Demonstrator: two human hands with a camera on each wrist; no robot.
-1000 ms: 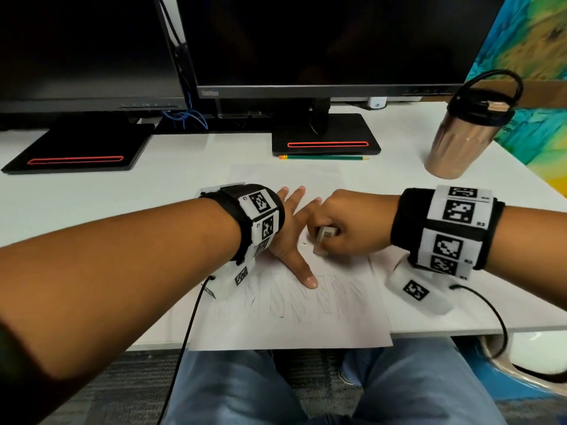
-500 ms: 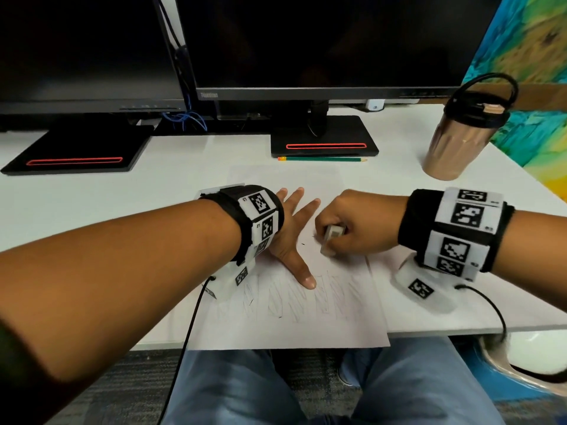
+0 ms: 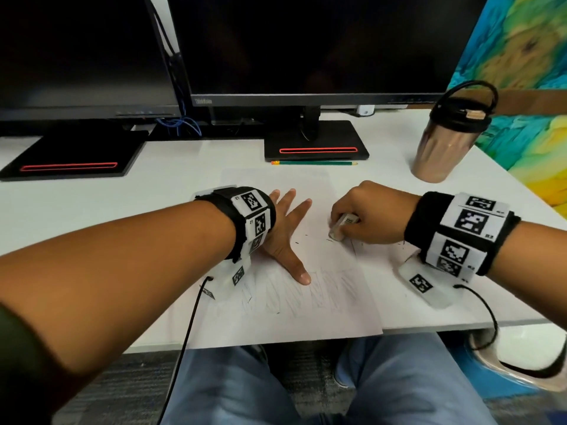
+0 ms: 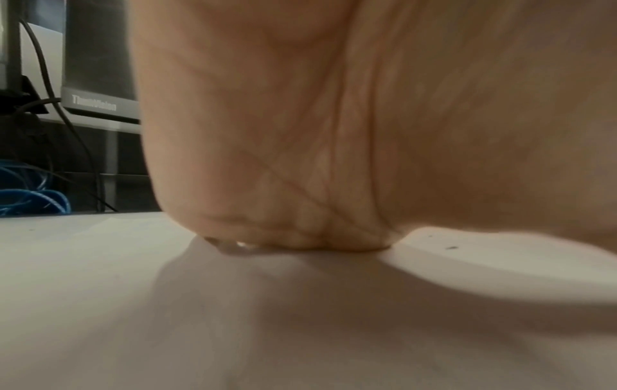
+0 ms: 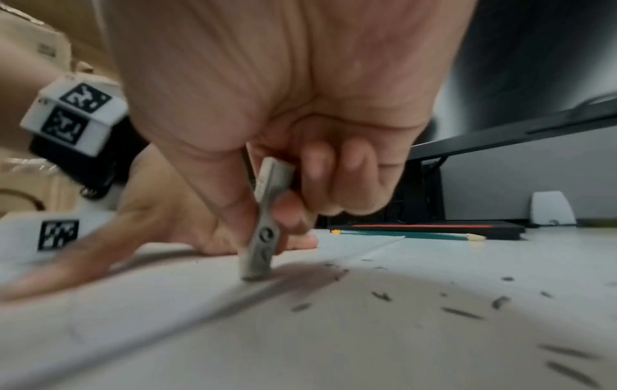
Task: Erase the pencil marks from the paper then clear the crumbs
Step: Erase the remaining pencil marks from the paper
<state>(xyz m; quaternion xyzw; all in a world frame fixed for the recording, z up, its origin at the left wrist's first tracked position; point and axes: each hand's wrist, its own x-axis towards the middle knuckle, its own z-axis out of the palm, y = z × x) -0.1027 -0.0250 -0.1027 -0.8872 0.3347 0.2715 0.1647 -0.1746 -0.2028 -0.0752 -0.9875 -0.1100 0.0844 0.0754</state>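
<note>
A white sheet of paper (image 3: 322,320) lies at the desk's front edge, with faint pencil scribbles (image 3: 294,297) across its lower part. My left hand (image 3: 287,231) lies flat on the sheet, fingers spread, holding it down. My right hand (image 3: 365,216) pinches a grey-white eraser (image 3: 339,227) between thumb and fingers and presses its lower end onto the paper near the right edge. In the right wrist view the eraser (image 5: 264,232) stands almost upright on the sheet, and dark eraser crumbs (image 5: 464,311) lie scattered to its right. The left wrist view shows only my palm (image 4: 333,132) on the paper.
A green pencil (image 3: 316,163) lies beyond the paper, in front of a monitor base (image 3: 316,142). A copper tumbler (image 3: 445,142) with a black lid stands at the back right. A second monitor base (image 3: 73,157) is at the back left. The desk edge (image 3: 460,325) is close.
My right hand with the eraser has slid to the right, away from my left fingers, across the paper. More crumbs lie on the sheet. The left hand has stayed put.
</note>
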